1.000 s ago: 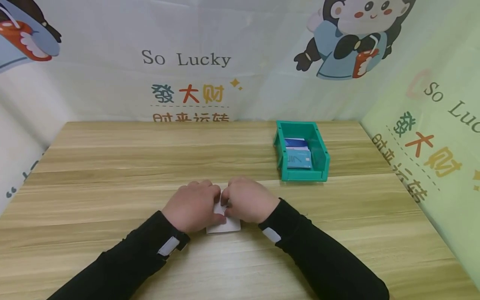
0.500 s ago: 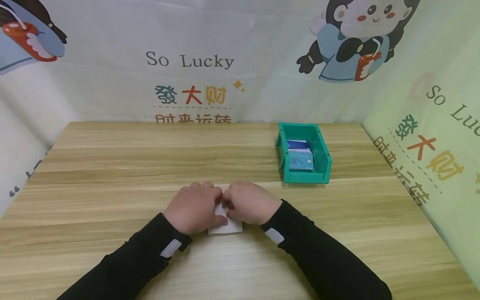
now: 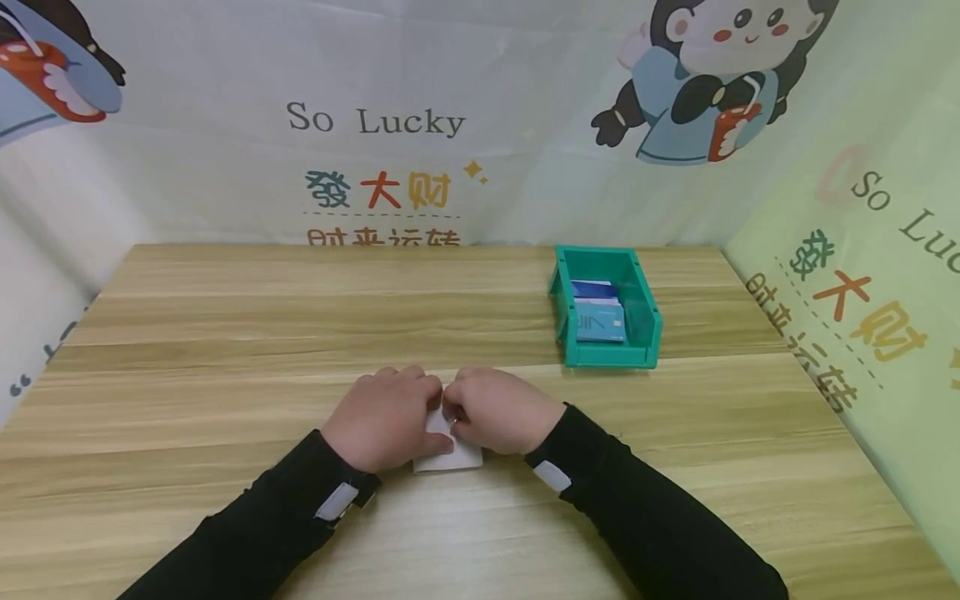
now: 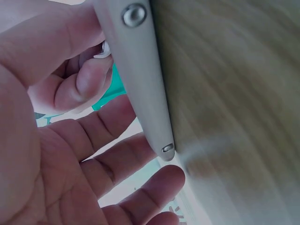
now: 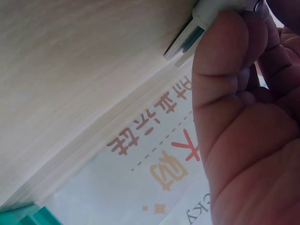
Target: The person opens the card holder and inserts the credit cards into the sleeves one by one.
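Observation:
On the wooden table, a small white card holder [image 3: 461,458] lies between both hands, partly covered by them. My left hand [image 3: 382,421] holds its left side, thumb across the top and fingers at the far edge. In the left wrist view, the holder's side edge [image 4: 136,70] carries a metal stud [image 4: 134,15] near the top and another [image 4: 167,148] near its lower end. The fingertips touch behind that edge. My right hand [image 3: 502,408], fingers curled, pinches the holder near its middle, where a small silver piece [image 4: 104,49] shows at the fingertips.
A green open-front bin [image 3: 611,356] stands at the back right, with several blue and purple cards [image 3: 600,323] inside. Printed cloth [image 3: 525,183] hangs behind the table and along both sides.
Both hands keep nearly the same hold on the card holder. Only the head view shifts a little, and the right hand comes very slightly nearer the body.

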Demonstrator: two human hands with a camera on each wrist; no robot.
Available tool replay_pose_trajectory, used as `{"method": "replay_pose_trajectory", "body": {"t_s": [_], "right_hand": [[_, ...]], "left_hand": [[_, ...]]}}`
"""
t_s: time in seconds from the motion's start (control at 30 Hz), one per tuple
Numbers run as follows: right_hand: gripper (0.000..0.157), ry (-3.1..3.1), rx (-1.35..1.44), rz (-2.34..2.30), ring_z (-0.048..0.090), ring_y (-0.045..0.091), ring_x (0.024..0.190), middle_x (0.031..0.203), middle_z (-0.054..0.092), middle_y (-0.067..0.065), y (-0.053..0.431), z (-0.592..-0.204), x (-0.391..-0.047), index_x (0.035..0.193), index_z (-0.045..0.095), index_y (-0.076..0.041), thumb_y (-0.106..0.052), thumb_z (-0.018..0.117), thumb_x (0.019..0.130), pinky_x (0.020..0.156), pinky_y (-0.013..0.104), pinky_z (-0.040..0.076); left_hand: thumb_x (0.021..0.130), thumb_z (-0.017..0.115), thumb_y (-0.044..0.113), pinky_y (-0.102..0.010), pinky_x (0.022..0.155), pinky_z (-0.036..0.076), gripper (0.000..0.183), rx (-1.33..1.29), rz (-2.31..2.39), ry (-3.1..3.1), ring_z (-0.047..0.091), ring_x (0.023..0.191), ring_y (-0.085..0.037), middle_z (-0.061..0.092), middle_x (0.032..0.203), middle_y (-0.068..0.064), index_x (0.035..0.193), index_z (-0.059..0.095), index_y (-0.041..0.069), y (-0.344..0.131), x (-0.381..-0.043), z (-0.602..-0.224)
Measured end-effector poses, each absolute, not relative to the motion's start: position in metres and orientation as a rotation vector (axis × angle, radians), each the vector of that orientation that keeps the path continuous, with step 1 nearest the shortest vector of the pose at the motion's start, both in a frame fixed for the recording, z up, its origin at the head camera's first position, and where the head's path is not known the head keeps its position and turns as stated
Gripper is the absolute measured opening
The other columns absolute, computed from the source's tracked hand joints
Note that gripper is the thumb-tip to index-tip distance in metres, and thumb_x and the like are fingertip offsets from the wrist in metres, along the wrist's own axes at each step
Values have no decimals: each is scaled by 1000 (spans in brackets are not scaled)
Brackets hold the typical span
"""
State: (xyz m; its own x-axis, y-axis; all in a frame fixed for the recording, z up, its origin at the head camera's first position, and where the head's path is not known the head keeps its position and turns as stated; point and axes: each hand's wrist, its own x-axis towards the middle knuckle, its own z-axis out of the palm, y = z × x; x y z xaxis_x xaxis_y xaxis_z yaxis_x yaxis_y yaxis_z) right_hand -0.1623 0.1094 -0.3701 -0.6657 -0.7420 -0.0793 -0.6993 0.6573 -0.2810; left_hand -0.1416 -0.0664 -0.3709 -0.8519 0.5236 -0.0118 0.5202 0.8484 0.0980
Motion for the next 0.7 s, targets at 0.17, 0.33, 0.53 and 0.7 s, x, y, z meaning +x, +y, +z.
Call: {"method": "replay_pose_trajectory", "body": {"t_s": [0.17, 0.33, 0.53, 0.7], "right_hand": [[4, 2685, -1183, -334, 46, 9, 70, 78, 51, -4, 110, -370, -162, 86, 66, -13, -17, 65, 86, 63, 22, 42], [4, 2691, -1197, -348, 46, 9, 70, 77, 50, -4, 110, -369, -160, 84, 64, -14, -17, 65, 87, 63, 22, 42], [7, 2700, -1188, -340, 46, 9, 70, 77, 50, -4, 110, -370, -159, 82, 61, -15, -17, 65, 87, 62, 22, 42], [10, 2714, -1175, -335, 45, 9, 69, 76, 50, -4, 110, -371, -158, 80, 58, -17, -17, 65, 87, 62, 22, 41]], "left_hand": [[70, 72, 59, -36, 60, 40, 46, 838, 156, 2980, 44, 70, -18, 48, 78, 4, 90, 61, 19, -66, -141, -370], [70, 72, 59, -35, 58, 40, 46, 843, 161, 2983, 44, 68, -18, 47, 77, 4, 89, 60, 19, -67, -141, -370], [70, 72, 60, -35, 58, 39, 47, 846, 147, 2983, 44, 68, -18, 47, 78, 4, 89, 60, 19, -67, -141, -372], [70, 72, 60, -36, 59, 40, 48, 840, 146, 2983, 44, 69, -19, 48, 79, 4, 87, 58, 18, -67, -142, -372]]}}
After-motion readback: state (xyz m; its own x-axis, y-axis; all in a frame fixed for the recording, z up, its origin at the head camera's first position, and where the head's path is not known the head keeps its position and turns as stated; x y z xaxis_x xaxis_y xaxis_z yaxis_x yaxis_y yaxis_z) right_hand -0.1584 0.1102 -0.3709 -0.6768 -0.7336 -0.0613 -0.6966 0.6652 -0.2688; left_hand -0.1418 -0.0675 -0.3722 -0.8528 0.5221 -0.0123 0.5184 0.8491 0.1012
